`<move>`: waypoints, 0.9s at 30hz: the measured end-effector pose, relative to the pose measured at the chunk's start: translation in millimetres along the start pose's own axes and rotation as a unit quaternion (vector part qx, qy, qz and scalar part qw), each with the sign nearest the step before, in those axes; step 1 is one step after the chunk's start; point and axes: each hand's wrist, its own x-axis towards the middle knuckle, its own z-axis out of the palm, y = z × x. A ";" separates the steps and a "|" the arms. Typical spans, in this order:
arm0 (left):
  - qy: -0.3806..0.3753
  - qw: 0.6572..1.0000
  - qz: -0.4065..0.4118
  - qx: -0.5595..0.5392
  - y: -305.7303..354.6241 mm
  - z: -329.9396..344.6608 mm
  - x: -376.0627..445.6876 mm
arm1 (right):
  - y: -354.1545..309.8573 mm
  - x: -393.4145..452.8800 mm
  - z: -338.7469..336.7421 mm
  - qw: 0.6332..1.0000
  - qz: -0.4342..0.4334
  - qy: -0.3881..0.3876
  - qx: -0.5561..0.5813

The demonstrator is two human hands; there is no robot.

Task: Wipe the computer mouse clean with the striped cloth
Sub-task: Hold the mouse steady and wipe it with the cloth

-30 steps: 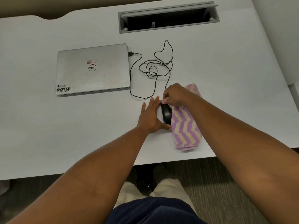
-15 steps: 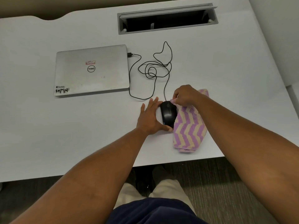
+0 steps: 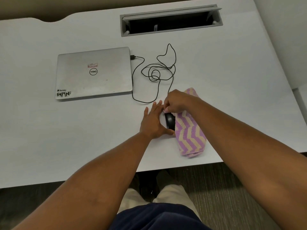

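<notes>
A closed silver laptop (image 3: 93, 73) lies at the desk's (image 3: 49, 130) left, its thin black cable (image 3: 155, 75) looping toward the middle. The left hand (image 3: 153, 121), fingers spread flat, braces the smooth black mouse (image 3: 169, 120) from its left side. The mouse's long axis runs away from the person, and the right hand (image 3: 176, 101) pinches the fluffy striped cloth (image 3: 190, 135) at its far end, the cloth lying against its right side.

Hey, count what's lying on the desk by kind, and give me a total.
Laptop: 1
Mouse: 1
Cable: 1
Cloth: 1
Total: 4
</notes>
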 end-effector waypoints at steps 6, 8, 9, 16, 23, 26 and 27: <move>-0.001 1.000 -0.007 0.008 -1.6 1.4 0.5 | -10.1 -6.4 1.4 0.998 -0.043 -0.050 -0.018; -0.001 1.000 -0.014 0.013 -0.8 1.0 0.8 | -15.1 -7.1 2.2 0.995 -0.051 -0.076 -0.039; -0.001 1.000 -0.016 0.019 -0.3 0.5 0.4 | -18.0 -7.2 2.9 0.993 -0.053 -0.091 -0.050; -0.004 1.000 -0.021 -0.002 3.1 -4.4 -4.4 | -18.3 -10.2 3.9 0.986 -0.050 -0.152 -0.055; -0.005 1.000 -0.011 0.020 0.8 -2.3 -2.4 | 21.6 -16.1 -4.3 0.992 0.016 -0.101 0.080; -0.003 1.000 -0.008 0.019 0.3 -1.5 -1.8 | 31.0 -13.1 -2.8 0.991 0.037 -0.033 0.122; -0.003 1.000 -0.007 0.018 0.5 -1.2 -1.7 | 32.1 -11.6 -1.1 0.991 0.042 -0.005 0.125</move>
